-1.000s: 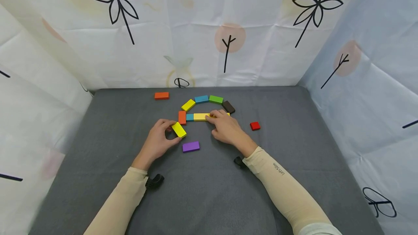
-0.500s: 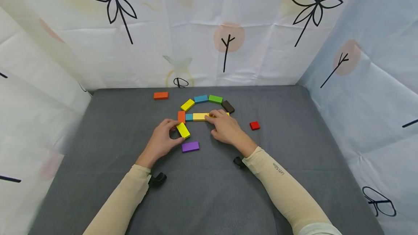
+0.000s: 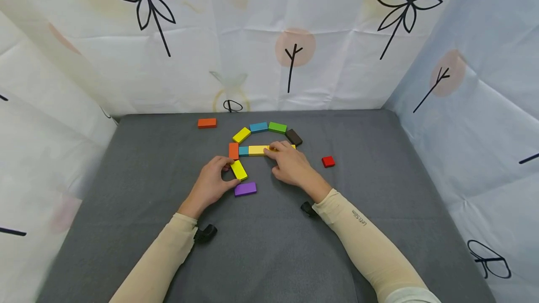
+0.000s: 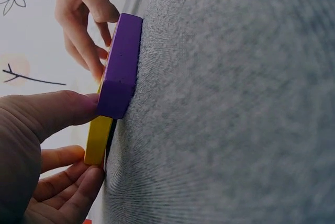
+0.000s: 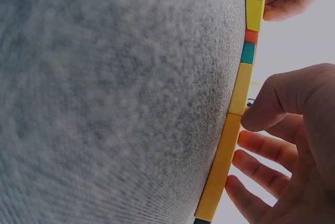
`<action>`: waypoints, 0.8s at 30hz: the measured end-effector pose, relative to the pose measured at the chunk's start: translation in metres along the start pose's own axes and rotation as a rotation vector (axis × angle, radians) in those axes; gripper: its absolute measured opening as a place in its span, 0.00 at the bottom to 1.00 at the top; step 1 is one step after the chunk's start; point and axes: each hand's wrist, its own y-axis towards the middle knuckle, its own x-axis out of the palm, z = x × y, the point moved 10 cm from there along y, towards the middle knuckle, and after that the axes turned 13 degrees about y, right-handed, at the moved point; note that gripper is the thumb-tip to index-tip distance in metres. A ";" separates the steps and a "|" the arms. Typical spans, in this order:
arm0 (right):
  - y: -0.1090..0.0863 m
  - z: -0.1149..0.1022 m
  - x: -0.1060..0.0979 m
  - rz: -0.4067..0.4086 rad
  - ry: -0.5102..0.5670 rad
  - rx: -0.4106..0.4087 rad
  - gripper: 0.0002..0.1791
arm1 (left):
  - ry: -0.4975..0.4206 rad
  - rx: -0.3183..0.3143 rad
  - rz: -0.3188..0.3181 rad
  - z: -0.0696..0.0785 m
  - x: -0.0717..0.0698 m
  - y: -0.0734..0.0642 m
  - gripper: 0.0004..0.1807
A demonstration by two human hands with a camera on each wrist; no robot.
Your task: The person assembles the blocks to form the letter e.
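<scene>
My left hand (image 3: 212, 182) pinches a bright yellow block (image 3: 239, 170) between thumb and fingertips. The block lies slanted, its far end by an orange block (image 3: 233, 150) and its near end close to a purple block (image 3: 245, 189). In the left wrist view the purple block (image 4: 120, 67) partly hides the yellow one (image 4: 98, 140). My right hand (image 3: 291, 165) rests its thumb and fingertips on a row of two pale yellow blocks (image 3: 258, 150), covering much of the row. A small teal block (image 3: 244, 151) sits between that row and the orange block.
Beyond the row, a yellow block (image 3: 242, 134), a blue block (image 3: 258, 127), a green block (image 3: 277, 127) and a dark brown block (image 3: 294, 137) form an arch. Another orange block (image 3: 207, 123) lies far left, a red block (image 3: 328, 162) to the right, on the grey tabletop (image 3: 269, 256).
My left hand has slid the bright yellow block to the right and turned it slightly, bringing it under the orange block. The right hand has stayed in place.
</scene>
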 end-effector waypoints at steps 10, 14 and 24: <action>0.000 -0.001 -0.001 -0.002 0.006 0.006 0.34 | 0.016 -0.001 0.004 0.000 0.000 0.001 0.35; 0.000 -0.001 -0.001 -0.002 0.006 0.007 0.34 | 0.021 -0.007 0.004 0.000 0.000 0.002 0.35; 0.001 0.001 0.001 -0.015 0.004 0.019 0.35 | 0.033 -0.007 0.009 0.001 -0.002 0.002 0.35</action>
